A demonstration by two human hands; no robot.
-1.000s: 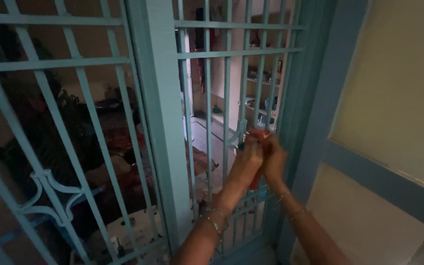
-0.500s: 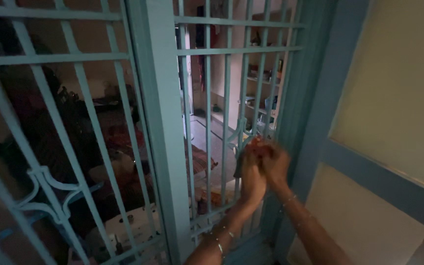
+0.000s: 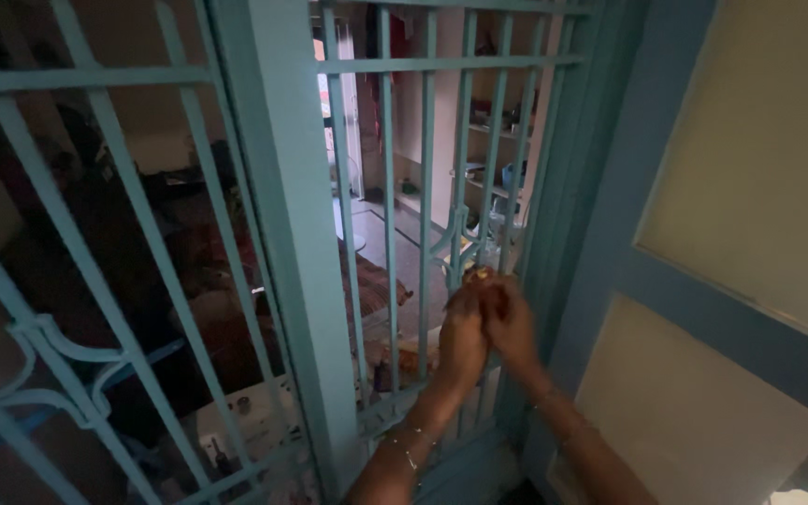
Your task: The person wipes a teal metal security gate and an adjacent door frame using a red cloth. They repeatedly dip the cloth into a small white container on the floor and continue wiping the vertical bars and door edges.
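Both hands meet at one spot on the barred gate (image 3: 423, 187), at the edge next to the door frame (image 3: 610, 215). Left hand (image 3: 463, 341) — fingers curled inward, grip closed around a small yellowish-orange object (image 3: 479, 275) that peeks out just above the knuckles. Too small and dim to tell what the object is. Right hand (image 3: 511, 327) presses against the left from the frame side, fingers folded together over the same spot; whether it clamps the object itself or only the other hand cannot be told. The two hands touch along their whole length.

Thin bangles (image 3: 411, 449) sit on the left wrist, a finer one on the right wrist. Both forearms rise from the lower edge of the view.

The gate is pale teal metal, vertical bars with horizontal rails and a curved ornament near the hands. A broad teal post (image 3: 282, 234) divides it from a second barred panel (image 3: 67, 281) on the left, which carries its own curled ornament low down.

Right of the hands — a door (image 3: 750, 234) with cream panels and a teal cross rail.

Through the bars: a lit room with a tiled floor (image 3: 395, 234), shelves (image 3: 497, 150) holding small items, and a patterned cloth lying near the gate.
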